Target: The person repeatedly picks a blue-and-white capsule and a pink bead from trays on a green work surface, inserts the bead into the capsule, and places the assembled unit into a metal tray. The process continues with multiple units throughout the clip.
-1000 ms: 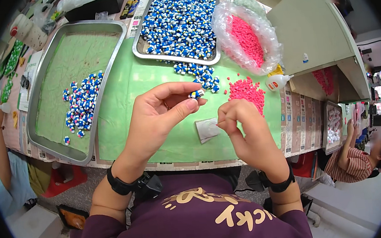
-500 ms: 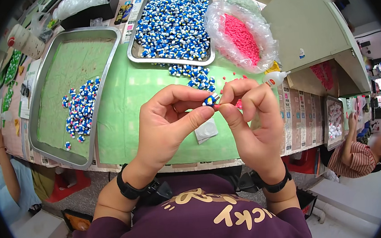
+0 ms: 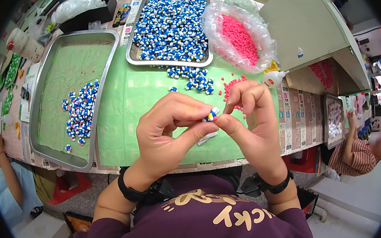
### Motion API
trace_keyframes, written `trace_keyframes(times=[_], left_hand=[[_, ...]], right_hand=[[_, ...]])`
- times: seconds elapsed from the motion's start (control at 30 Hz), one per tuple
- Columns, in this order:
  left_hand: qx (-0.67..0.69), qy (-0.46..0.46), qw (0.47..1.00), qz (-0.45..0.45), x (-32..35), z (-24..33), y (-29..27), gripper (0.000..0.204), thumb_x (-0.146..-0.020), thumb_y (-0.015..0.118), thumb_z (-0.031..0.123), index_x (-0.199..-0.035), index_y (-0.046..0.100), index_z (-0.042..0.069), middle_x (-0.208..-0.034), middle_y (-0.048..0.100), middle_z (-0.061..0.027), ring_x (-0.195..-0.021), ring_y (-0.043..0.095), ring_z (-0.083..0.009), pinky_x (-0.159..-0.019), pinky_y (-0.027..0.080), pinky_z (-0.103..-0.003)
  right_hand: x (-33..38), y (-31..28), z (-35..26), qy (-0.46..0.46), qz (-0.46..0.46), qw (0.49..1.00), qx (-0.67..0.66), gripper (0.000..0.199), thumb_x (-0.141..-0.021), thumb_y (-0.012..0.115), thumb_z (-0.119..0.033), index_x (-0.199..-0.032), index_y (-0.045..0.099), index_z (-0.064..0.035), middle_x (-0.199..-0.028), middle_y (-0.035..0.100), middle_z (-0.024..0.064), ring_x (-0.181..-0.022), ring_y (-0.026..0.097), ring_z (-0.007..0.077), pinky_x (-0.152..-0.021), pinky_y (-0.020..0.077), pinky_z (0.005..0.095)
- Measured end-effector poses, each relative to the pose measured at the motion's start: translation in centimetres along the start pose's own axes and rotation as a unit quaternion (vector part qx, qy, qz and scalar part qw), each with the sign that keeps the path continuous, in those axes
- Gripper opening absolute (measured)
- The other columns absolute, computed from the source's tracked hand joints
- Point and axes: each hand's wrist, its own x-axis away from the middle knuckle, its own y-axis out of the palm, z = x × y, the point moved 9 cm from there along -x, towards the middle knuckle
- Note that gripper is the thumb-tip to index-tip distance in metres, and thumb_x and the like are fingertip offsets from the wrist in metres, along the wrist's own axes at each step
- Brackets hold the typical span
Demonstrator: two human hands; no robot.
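Observation:
My left hand (image 3: 166, 128) pinches a small blue-and-white figure piece (image 3: 210, 115) with a yellow spot between thumb and index finger. Close against its right side, my right hand (image 3: 250, 125) has its thumb on a small pink piece (image 3: 216, 118) at the figure's lower edge; the index fingertip is bent near the thumb. Beneath the hands lies a white pad (image 3: 207, 138), mostly covered by my fingers. Beyond them, blue-and-white pieces (image 3: 198, 79) are heaped on the green mat, with loose pink pieces (image 3: 229, 88) to their right.
A metal tray (image 3: 133, 60) full of blue-and-white pieces stands at the back, beside a plastic bag (image 3: 268, 51) of pink pieces. At left, another tray (image 3: 35, 128) holds pieces with pink bits. A glue bottle (image 3: 274, 79) lies at right by a cabinet (image 3: 306, 18). Other people sit both sides.
Both hands have moved slightly down with the figure piece, which has turned a little. My right thumb has come onto the pink piece at its edge. More loose pink pieces show behind.

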Motion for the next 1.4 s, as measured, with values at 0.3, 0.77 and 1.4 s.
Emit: trace_keyframes(times=[0.3,0.77,1.4], left_hand=[[-0.212,0.087,0.953,0.199,0.2,2.6,-11.7,0.021,-0.082,0.065,-0.012,-0.099,0.059,-0.001,-0.101,0.06,-0.0094,-0.081,0.061,-0.0124,-0.07,0.054,-0.023],[-0.638,-0.071,0.727,0.244,0.8,3.3,-17.6,0.029,-0.084,0.07,0.015,-0.109,0.064,0.002,-0.097,0.065,-0.0077,-0.072,0.058,-0.0142,-0.06,0.047,-0.027],[-0.484,-0.088,0.854,-0.168,-1.6,-8.0,-4.2,0.01,-0.079,0.062,0.003,-0.087,0.057,0.001,-0.084,0.057,-0.0152,-0.077,0.06,-0.034,-0.069,0.049,-0.041]], right_hand=[[0.3,-6.8,5.2,0.039,-0.015,0.965,0.26,0.02,-0.082,0.063,0.006,-0.084,0.045,-0.0015,-0.079,0.051,0.0076,-0.073,0.054,0.0194,-0.07,0.0457,0.0315],[1.0,-2.5,8.7,-0.03,-0.166,0.876,0.452,0.01,-0.078,0.055,0.002,-0.083,0.05,-0.0059,-0.079,0.054,0.0089,-0.077,0.054,0.0294,-0.07,0.0407,0.0408],[2.3,-1.4,7.9,-0.018,-0.22,0.847,0.483,0.014,-0.076,0.058,-0.001,-0.086,0.05,-0.0067,-0.08,0.055,0.0083,-0.079,0.057,0.028,-0.07,0.0381,0.0392]])
